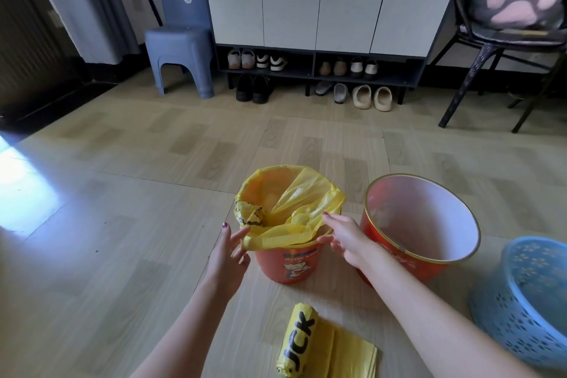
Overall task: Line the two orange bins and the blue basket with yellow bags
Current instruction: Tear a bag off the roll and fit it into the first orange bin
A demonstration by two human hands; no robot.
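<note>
A small orange bin (290,265) stands on the floor in the middle, with a yellow bag (294,202) folded over its rim. My left hand (228,252) touches the bag's near left edge with spread fingers. At the near right edge of the rim is my right hand (345,238), fingers apart, holding nothing that I can see. A larger orange bin (402,258) with a white inside stands to the right, tilted, with no bag in it. The blue basket (521,307) lies at the far right. A roll of yellow bags (299,341) lies on the floor near me.
A white shoe cabinet (322,0) with several pairs of shoes stands at the back wall. A blue plastic chair (181,40) is to its left, a dark chair with a paw cushion (515,3) to its right. Wood-pattern floor (122,224) stretches to the left.
</note>
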